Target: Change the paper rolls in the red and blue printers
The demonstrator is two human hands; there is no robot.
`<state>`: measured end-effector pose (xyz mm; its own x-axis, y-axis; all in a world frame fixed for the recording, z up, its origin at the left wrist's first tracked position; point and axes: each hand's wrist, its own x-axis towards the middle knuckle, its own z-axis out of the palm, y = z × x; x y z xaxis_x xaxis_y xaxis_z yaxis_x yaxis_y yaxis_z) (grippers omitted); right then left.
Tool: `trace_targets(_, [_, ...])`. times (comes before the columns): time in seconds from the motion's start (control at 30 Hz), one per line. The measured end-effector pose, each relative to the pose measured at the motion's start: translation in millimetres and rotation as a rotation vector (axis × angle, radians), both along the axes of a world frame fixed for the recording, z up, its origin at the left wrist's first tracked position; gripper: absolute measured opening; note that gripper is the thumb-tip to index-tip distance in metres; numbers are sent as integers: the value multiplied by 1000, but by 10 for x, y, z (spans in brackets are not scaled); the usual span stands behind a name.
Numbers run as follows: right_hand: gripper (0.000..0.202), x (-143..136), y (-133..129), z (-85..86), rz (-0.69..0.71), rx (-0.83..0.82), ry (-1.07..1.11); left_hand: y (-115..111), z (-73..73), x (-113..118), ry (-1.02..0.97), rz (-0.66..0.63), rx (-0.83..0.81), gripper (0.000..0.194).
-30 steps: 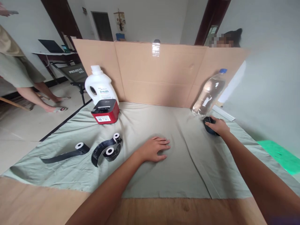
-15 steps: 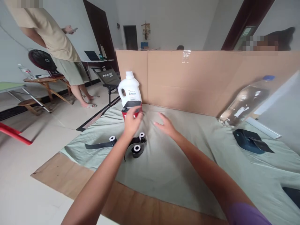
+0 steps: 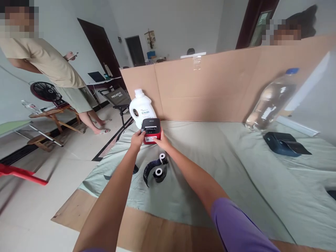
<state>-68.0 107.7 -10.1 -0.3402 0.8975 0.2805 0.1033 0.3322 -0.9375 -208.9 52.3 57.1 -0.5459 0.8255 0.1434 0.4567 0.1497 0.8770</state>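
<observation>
Both hands, left [image 3: 137, 139] and right [image 3: 163, 141], curl around opposite sides of a red-and-black printer [image 3: 151, 131] on a cloth-covered table [image 3: 199, 196]. Lifted backward, it could knock the white jug [image 3: 143, 108] close behind; dragged forward, it could snag the loose black rolls [image 3: 159, 174].
</observation>
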Motion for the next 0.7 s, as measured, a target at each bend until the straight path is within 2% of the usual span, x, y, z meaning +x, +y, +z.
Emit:
trace_targets(0.1, [91,370,-165,98,-28,48,90,-108,144,344,68,-84,50,31])
trace_targets(0.17, [91,756,-285,153,-91,103,135,-219,199,704,127,-169,102,35])
trace_targets(0.23, [93,1228,-438,193,-161,170,165,-366,163,1145,138,-247,167,41])
trace_targets(0.33, [92,1969,-736,218,-251,240,116,-591,-84,1805,34,-377,327,49])
trace_targets(0.43, [84,2519,-1033,192,-387,270,-44,-716,-432,2253,-117,-544,399,62])
trace_targets(0.53, [89,2745,-1191,128,-493,270,-209,-726,-663,2416,-196,-611,368,71])
trace_targets(0.6, [93,2759,-1204,85,-500,252,-248,-708,-709,2419,-196,-609,350,72])
trace_targets(0.7, [95,2717,-1164,19,-480,242,-243,-698,-694,2375,-171,-607,339,72])
